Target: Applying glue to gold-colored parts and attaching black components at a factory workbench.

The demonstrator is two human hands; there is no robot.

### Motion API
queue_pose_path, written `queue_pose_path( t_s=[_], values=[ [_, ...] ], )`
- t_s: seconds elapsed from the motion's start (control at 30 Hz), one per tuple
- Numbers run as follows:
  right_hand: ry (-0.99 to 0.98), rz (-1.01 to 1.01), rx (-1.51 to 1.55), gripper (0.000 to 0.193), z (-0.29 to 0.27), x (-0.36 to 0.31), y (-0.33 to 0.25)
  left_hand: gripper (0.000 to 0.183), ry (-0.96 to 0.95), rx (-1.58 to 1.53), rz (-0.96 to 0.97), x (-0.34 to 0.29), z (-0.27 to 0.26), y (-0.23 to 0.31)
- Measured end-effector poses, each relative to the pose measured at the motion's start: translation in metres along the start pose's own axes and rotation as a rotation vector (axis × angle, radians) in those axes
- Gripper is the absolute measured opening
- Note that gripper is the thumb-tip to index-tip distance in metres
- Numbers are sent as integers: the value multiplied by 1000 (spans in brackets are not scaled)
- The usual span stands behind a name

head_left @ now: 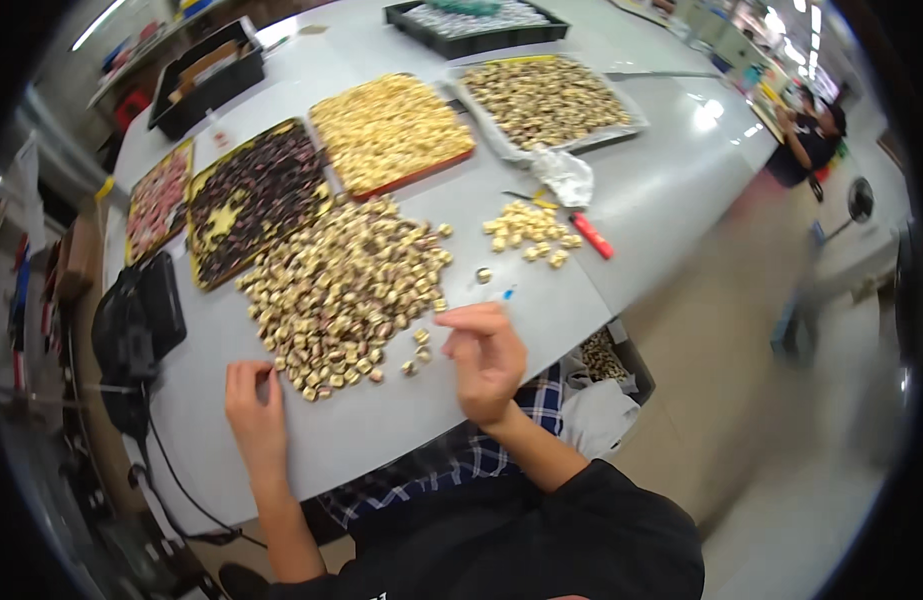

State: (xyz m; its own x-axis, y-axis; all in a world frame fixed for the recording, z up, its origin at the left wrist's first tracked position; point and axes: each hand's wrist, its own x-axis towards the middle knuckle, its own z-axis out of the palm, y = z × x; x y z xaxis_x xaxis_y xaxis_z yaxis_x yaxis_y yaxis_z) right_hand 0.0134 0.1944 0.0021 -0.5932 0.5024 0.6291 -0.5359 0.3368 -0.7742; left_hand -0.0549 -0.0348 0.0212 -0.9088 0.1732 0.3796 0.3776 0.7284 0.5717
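Observation:
A large heap of small gold-and-brown, cube-like pieces point(346, 285) lies on the grey table. Beside its near left edge, my left hand point(253, 415) rests on the tabletop, fingers loosely bent, thumb slightly apart, holding nothing visible. My right hand point(488, 362) hovers right of the heap; its index finger reaches left and the thumb stays apart from it, with no piece showing between them. A few loose pieces point(421, 345) lie between the heap and my right hand. Farther right sit a single dark-topped piece point(483, 274) and a small group of paler gold pieces point(531, 230).
Behind the heap stand trays of pink pieces point(159, 200), dark pieces point(256, 195), yellow pieces point(391, 130) and gold-brown pieces point(546, 100). A red-handled tool point(591, 235) lies near crumpled white plastic point(564, 178). A black bag point(141, 320) is at left. Another person point(806, 140) works far right.

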Motion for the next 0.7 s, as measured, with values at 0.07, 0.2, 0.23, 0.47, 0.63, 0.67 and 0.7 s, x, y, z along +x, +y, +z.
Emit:
queue_pose_path(
  t_s=[0.07,0.2,0.23,0.47,0.63,0.67,0.7],
  values=[
    [1,1,-4,13,-6,0,0,7,-5,-57,-39,-2,0,3],
    [-57,-51,-54,17,-13,-4,5,10,-27,-53,-40,-8,-4,-1],
    [20,-89,-57,21,-16,-5,5,12,-24,-55,-27,-9,-5,-3],
    [286,-112,-241,39,-55,-3,9,11,-27,-162,-36,-13,-13,-1],
    [56,15,-376,42,-57,5,1,10,39,-854,-346,-30,-18,19],
    [-17,54,-426,42,-56,7,2,10,-2,-977,-275,-32,-14,18],
    [-93,93,-475,42,-55,7,4,11,-45,-1096,-202,-35,-10,18]
  ],
)
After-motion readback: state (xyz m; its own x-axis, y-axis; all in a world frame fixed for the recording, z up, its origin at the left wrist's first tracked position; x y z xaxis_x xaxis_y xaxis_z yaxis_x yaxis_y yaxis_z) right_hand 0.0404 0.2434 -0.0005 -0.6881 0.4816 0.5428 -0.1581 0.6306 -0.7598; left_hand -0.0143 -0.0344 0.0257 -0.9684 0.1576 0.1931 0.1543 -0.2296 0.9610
